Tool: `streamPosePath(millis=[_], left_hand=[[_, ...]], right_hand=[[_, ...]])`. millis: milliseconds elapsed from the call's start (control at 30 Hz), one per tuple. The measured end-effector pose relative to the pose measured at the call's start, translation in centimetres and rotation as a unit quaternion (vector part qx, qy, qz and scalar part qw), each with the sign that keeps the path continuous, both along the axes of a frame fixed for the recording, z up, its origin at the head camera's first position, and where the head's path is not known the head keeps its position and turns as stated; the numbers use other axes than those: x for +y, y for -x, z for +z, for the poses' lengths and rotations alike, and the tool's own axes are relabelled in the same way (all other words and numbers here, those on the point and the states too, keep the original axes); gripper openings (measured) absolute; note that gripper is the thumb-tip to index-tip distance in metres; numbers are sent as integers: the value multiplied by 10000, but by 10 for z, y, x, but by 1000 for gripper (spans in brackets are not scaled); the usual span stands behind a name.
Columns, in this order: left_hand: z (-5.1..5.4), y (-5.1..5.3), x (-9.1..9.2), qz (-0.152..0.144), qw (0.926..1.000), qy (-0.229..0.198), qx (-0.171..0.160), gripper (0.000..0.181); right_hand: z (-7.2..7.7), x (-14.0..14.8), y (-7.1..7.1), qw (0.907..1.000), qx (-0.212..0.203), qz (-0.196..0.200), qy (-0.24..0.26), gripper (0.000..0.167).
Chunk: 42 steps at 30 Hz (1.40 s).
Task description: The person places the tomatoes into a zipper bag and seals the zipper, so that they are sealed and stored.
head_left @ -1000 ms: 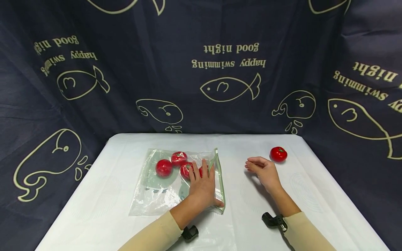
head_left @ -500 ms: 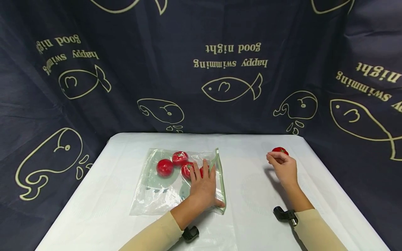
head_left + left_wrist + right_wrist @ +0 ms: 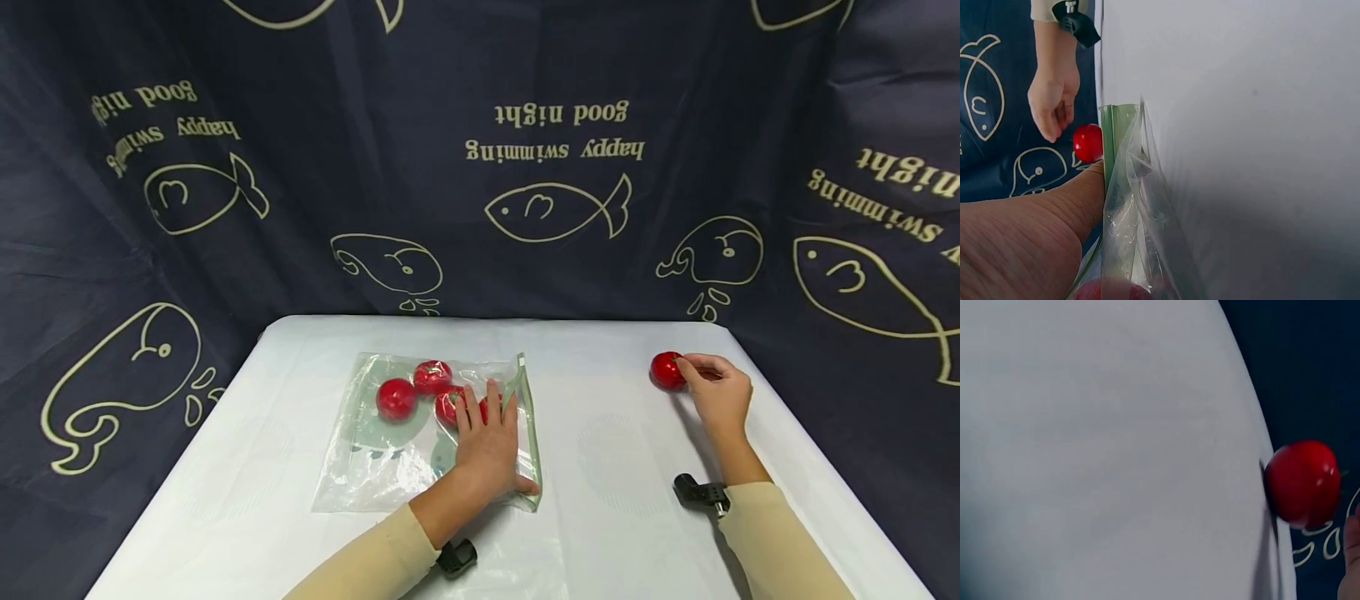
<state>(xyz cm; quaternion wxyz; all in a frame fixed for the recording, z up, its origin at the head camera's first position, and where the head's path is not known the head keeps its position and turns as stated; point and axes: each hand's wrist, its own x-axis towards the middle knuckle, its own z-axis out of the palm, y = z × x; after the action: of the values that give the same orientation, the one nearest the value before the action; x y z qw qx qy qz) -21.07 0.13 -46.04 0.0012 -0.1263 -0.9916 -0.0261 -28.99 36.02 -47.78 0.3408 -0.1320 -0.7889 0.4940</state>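
Observation:
A clear zip bag (image 3: 360, 483) with a pale green seal (image 3: 1109, 140) lies flat on the table. Several red tomatoes (image 3: 396, 399) are inside it, one partly covered by fingers. My left hand (image 3: 486, 458) rests on the bag with fingers spread, its thumb at the seal edge. A single tomato (image 3: 666, 372) sits outside the bag at the table's far right. Just to its right is my right hand (image 3: 722, 402), fingers loosely bent and nothing held. The left wrist view shows a small gap between that hand (image 3: 1054, 103) and the tomato (image 3: 1088, 142).
A white cloth covers the table (image 3: 615, 467). Behind it and at both sides hangs a dark blue curtain (image 3: 420, 200) with fish and whale drawings. Black wrist cameras (image 3: 697, 492) are strapped to both forearms.
My right hand has moved rightward, passing in front of the lone tomato to its right side. The left hand stays on the bag, and the tomatoes have not moved.

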Motion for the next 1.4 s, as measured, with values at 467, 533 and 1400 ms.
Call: streamPosePath(millis=[467,533,1400], left_hand=[[-1,2,4,-13,9999,98,15,145],[0,2,4,-18,9999,119,-21,145],[0,2,0,17,10000,-33,-92,145]], right_hand=[[-5,18,10,9783,-1987,366,466,73],[-6,18,11,9754,-2093,482,501,77],[-9,5,19,9673,-2320,655,786,82]])
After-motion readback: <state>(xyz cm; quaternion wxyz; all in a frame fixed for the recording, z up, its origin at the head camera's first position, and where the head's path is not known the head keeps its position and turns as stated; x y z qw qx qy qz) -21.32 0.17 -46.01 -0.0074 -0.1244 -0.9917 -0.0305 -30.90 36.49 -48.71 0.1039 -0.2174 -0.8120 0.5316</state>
